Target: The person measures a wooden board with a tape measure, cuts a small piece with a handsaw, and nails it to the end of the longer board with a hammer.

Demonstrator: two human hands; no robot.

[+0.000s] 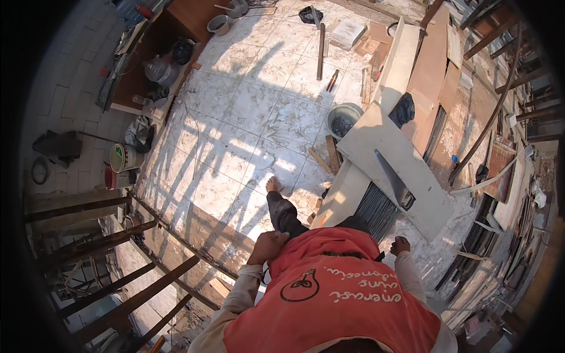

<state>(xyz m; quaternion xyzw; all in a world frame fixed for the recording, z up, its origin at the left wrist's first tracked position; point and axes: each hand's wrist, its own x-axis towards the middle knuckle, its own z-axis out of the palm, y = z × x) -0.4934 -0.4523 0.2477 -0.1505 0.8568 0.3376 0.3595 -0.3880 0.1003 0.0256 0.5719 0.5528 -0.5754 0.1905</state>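
My left hand (pixel 269 246) is at my left hip, by the hem of my red shirt (pixel 353 288). Its fingers are curled in, and no object shows in them. Lower on the right side, my right hand (pixel 400 245) hangs beside my hip, closed like a fist with nothing visible in it. Nearest to that hand lies a pale flat board (pixel 376 138), set across other boards. A handsaw (pixel 393 176) rests on it, its dark handle toward me. Under the board shows a bundle of thin dark rods (pixel 378 212). My bare left foot (pixel 273 185) stands on the tiles.
A grey bucket (pixel 344 112) and red-handled pliers (pixel 333 80) sit on the dusty tiled floor (pixel 235 123). Long boards (pixel 432 65) lie at the right. Dark beams (pixel 106 241) cross the lower left beside an edge. Paint pails (pixel 122 157) stand at the left.
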